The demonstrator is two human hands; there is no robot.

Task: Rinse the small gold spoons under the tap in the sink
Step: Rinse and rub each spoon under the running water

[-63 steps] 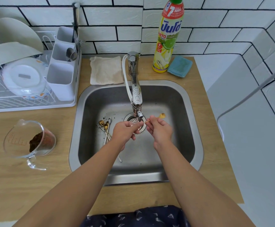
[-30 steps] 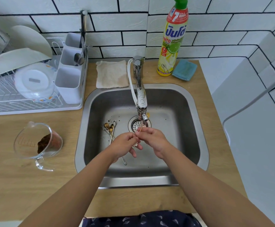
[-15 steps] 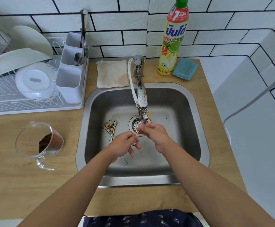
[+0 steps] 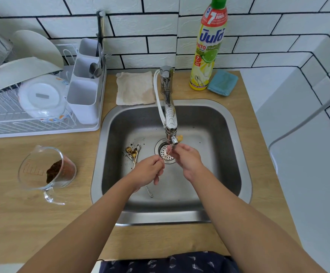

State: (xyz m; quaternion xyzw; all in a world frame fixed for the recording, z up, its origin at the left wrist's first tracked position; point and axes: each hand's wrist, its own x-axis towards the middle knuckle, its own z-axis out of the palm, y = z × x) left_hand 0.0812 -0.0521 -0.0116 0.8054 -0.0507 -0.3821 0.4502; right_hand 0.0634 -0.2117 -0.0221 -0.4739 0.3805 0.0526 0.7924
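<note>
Both hands have drawn slightly apart, left hand [image 4: 147, 170] and right hand [image 4: 186, 157] pinching a spoon [image 4: 166, 155] under the tap [image 4: 171, 123].

Sink [image 4: 236, 154] centre; tap [image 4: 169, 107] behind it, cloth [image 4: 134, 88] left of tap, bottle [image 4: 208, 48] and sponge [image 4: 222, 82] right. Dish rack [image 4: 42, 107] far left — measuring jug [image 4: 46, 170] before it. Spoons [image 4: 133, 154] in sink, left of drain [image 4: 163, 152].

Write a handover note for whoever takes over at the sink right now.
Left hand: pinches the handle of one gold spoon.
Right hand: grips the spoon's bowl end under the tap, over the drain.
More spoons lie dirty on the sink floor, left of the drain.
Done: none visibly finished.
Left: finish this spoon, then rinse the pile.
</note>
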